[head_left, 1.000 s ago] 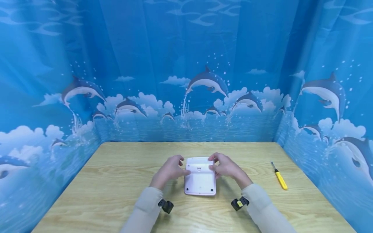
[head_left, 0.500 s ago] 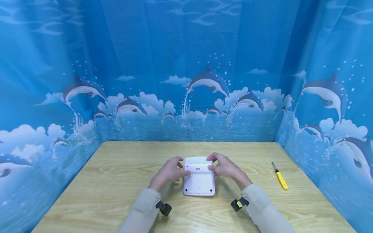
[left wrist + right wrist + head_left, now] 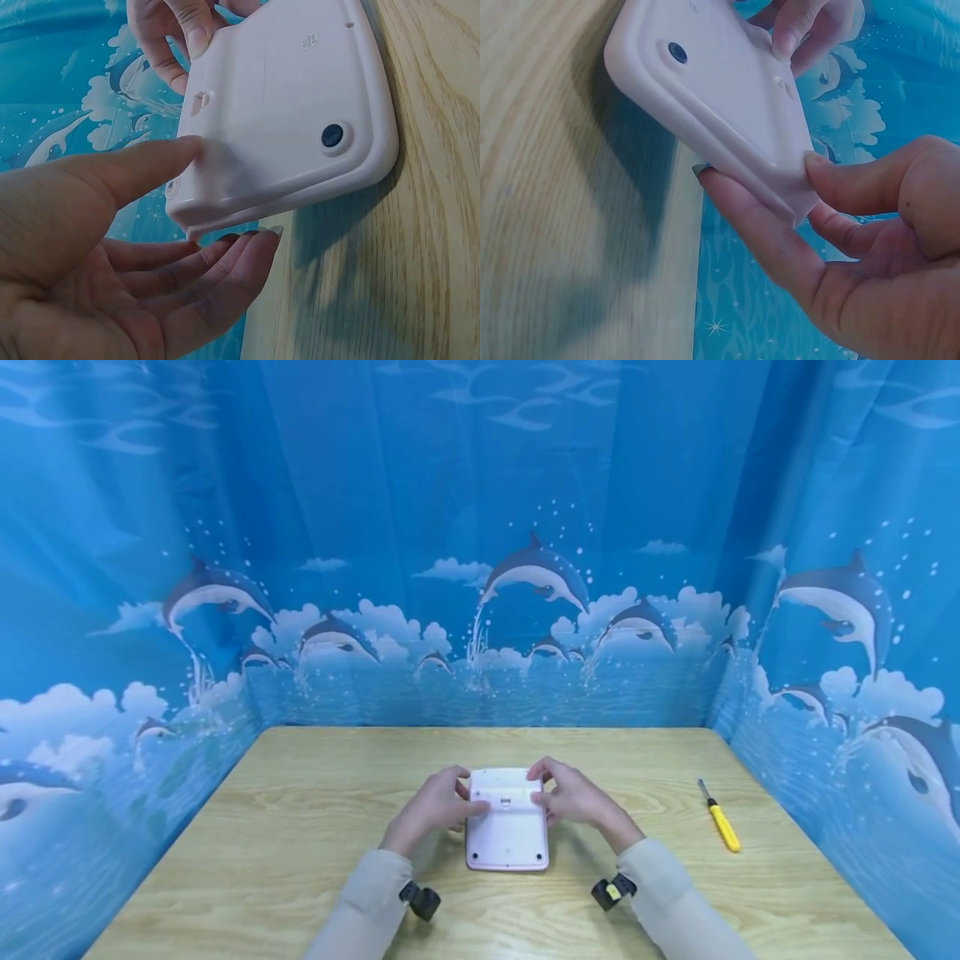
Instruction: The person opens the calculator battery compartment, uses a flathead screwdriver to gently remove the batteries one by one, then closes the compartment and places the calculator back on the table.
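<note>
A pale pink-white desk calculator (image 3: 507,835), back side up, is held between both hands over the middle of the table. My left hand (image 3: 437,807) grips its left edge, thumb on the back and fingers beneath, as the left wrist view shows. At the right edge my right hand (image 3: 577,795) pinches it between thumb and fingers. A small battery-cover latch (image 3: 201,103) and a round dark rubber foot (image 3: 331,136) show on the back. In the right wrist view the calculator's near edge (image 3: 727,161) tilts above the wood. Its front face is hidden.
A screwdriver with a yellow handle (image 3: 723,828) lies on the wooden table (image 3: 300,827) to the right of the hands. A blue curtain (image 3: 420,527) printed with dolphins encloses the table's back and sides.
The calculator has shifted slightly left and towards the person, with both hands staying on it. The screwdriver lies as before.
</note>
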The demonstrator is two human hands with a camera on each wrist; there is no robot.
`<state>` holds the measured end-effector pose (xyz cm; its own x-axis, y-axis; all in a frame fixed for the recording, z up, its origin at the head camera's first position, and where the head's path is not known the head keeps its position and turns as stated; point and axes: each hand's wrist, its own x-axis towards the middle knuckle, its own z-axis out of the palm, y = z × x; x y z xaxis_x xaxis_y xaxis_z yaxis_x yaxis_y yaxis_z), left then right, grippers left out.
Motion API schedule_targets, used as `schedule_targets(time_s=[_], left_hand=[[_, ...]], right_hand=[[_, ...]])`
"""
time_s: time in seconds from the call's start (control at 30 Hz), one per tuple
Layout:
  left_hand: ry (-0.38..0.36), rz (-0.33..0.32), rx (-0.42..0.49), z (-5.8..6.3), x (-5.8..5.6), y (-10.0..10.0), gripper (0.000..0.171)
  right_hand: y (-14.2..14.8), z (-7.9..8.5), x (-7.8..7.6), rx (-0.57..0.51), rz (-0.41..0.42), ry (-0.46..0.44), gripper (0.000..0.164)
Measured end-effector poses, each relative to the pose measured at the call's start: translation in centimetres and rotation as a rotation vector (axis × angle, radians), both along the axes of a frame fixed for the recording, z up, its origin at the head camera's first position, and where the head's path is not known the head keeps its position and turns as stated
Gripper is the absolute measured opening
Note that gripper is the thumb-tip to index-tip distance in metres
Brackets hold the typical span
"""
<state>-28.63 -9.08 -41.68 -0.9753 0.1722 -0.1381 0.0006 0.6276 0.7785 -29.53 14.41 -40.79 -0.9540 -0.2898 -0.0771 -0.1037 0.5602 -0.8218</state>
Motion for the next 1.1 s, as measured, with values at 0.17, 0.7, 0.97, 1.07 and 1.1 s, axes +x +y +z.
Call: schedule_targets(time_s=[0.17,0.7,0.97,1.07,1.1], left_hand=[[-0.011,0.009,-0.007,0.12,-0.02,0.05,0.071],[-0.021,0.006,0.037,-0.14,0.32,0.06,0.05],[-0.018,0.018,0.051,-0.06,0.35,0.17,0.045],[-0.022,0.027,0.04,-0.12,0.38,0.16,0.046],[-0.022,0.027,0.039,-0.15,0.38,0.15,0.046]], right_hand=[[0.05,-0.19,-0.07,0.004,0.006,0.005,0.025],[-0.02,-0.7,-0.05,0.027,-0.004,0.014,0.025],[0.03,-0.69,-0.13,0.025,0.003,0.009,0.025],[0.05,-0.86,-0.13,0.018,0.005,0.004,0.025],[0.02,-0.94,-0.15,0.018,0.005,0.004,0.025]])
